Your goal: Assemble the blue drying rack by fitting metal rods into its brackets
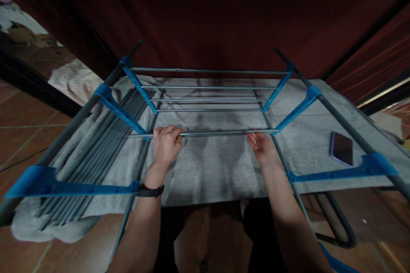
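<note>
A frame of grey metal tubes with blue plastic brackets stands in front of me. One thin metal rod (pixel 214 134) runs across it between a left bracket (pixel 123 115) and a right bracket (pixel 296 111). My left hand (pixel 167 143) is closed over this rod near its left end, with the knuckles on top. Near the right end, my right hand (pixel 261 146) has its palm turned up and its curled fingers around the rod from below. The rod's left tip pokes out past the left bracket. Further back, several more crossbars (pixel 209 87) span the frame.
A grey cloth (pixel 211 179) covers the surface under the frame. Several loose tubes (pixel 96 170) lie on it at the left. A phone (pixel 341 148) rests at the right. Behind hangs a dark red curtain (pixel 205 17). Other blue brackets (pixel 339 173) stick out near me.
</note>
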`<action>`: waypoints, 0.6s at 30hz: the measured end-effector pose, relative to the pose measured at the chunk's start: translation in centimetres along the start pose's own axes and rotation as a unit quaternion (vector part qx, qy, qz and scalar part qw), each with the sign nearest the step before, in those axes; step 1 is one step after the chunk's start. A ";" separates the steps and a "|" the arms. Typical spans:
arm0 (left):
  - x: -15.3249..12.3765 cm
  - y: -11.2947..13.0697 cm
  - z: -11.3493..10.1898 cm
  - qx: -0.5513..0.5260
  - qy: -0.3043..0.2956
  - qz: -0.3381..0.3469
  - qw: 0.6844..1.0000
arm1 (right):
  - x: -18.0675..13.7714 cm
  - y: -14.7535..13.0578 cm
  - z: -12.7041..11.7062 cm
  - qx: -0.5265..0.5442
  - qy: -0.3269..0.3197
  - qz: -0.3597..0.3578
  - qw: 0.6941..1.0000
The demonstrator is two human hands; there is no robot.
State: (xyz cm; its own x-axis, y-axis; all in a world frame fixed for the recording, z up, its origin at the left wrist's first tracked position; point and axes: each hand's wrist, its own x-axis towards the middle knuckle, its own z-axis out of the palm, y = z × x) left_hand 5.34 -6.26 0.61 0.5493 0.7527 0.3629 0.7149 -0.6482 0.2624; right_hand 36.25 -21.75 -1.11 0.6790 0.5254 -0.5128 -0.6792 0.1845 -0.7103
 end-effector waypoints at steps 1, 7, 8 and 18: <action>0.0 0.0 0.1 0.001 -0.011 0.001 1.000 | 0.1 -0.2 -0.1 0.007 0.002 0.000 1.000; 0.1 0.5 0.5 -0.002 -0.076 0.006 0.997 | 0.6 -1.7 -1.2 0.026 0.016 -0.016 0.999; 0.1 0.6 0.5 -0.003 -0.085 0.008 0.996 | 0.7 -1.9 -1.4 0.027 0.019 -0.017 0.999; -0.1 1.2 0.8 -0.033 -0.143 0.036 0.988 | 2.1 -3.2 -2.8 0.027 0.044 -0.018 0.998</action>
State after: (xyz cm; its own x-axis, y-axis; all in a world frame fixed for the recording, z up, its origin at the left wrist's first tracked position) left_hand 6.53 -7.04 0.21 0.7040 0.7006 0.1165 0.6455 -0.6996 0.3065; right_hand 40.65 -23.60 -1.29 0.7233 0.4428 -0.5299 -0.6668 0.2484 -0.7026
